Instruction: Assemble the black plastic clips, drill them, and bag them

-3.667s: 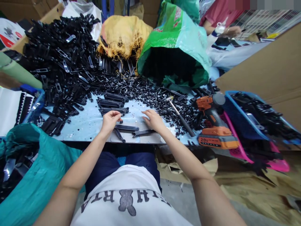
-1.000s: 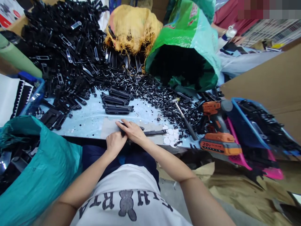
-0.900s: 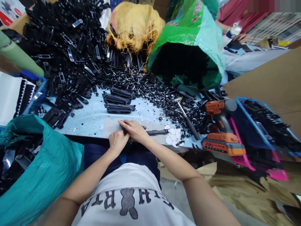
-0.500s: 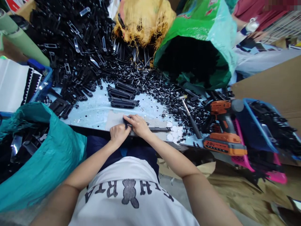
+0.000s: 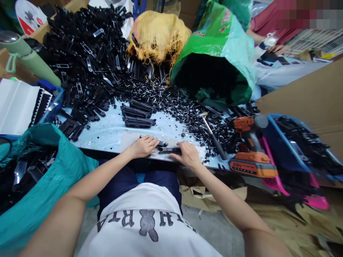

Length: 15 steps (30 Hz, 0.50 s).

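Note:
At the front edge of the table, my left hand (image 5: 145, 145) is closed over a narrow black plastic part (image 5: 163, 144), whose right end sticks out past the fingers. My right hand (image 5: 188, 153) grips the right end of a longer black bar-shaped part (image 5: 168, 150), thumb below and fingers above. The two parts lie close together over a grey board (image 5: 127, 138); whether they touch I cannot tell. Behind my hands, several assembled black parts (image 5: 139, 122) lie in a stack. White round discs beside my right hand are mostly hidden by it.
A hammer (image 5: 214, 137) and an orange cordless drill (image 5: 250, 142) lie to the right. Heaps of black parts (image 5: 88, 53) and small pins (image 5: 166, 98) cover the back. A green sack (image 5: 211, 39) lies open behind; a teal sack (image 5: 69, 157) stands left. Another person's hand (image 5: 278, 49) shows at upper right.
My hands have moved apart: the right went right onto the longer bar, the left shifted slightly right and flattened over the narrow part. The bar has moved left.

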Available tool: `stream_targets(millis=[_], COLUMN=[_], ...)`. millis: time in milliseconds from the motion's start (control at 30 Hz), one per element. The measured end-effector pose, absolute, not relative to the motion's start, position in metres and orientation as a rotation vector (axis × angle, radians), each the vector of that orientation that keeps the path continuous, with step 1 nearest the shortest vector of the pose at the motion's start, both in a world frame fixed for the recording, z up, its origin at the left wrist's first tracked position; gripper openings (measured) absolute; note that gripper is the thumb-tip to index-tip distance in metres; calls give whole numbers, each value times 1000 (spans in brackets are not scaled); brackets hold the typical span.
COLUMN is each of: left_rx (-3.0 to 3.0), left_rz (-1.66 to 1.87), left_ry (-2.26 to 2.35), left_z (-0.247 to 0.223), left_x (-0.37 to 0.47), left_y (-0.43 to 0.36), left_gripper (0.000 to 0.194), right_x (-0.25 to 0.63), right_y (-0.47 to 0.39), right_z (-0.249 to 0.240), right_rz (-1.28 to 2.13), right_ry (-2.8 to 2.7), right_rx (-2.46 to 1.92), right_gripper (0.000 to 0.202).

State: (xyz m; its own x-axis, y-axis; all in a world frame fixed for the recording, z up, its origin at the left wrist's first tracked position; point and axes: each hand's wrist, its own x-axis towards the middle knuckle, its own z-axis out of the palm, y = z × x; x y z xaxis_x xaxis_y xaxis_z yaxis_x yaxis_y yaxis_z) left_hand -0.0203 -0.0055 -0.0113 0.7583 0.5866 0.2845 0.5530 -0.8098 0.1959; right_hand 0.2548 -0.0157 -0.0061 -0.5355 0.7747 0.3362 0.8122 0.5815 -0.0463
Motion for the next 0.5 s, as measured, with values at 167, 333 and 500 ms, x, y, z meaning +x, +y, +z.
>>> stream_targets(millis=[167,333,500], left_rx=[2912,2840,2611], left_rz=[377,475,882], left_ry=[1000,1065,887], left_z=[-12,-1,37], left_x=[5,10,4], left_y=[21,25,-32], left_gripper=[46,49,59], right_x=[254,255,249], right_y=[-4,-1,-27], right_z=[-19,-1,68], right_rz=[-324,-187,393], right_ry=[-2562,-2548,-2571], right_rx=[-1285,-1186,-686], right_gripper=[54,59,59])
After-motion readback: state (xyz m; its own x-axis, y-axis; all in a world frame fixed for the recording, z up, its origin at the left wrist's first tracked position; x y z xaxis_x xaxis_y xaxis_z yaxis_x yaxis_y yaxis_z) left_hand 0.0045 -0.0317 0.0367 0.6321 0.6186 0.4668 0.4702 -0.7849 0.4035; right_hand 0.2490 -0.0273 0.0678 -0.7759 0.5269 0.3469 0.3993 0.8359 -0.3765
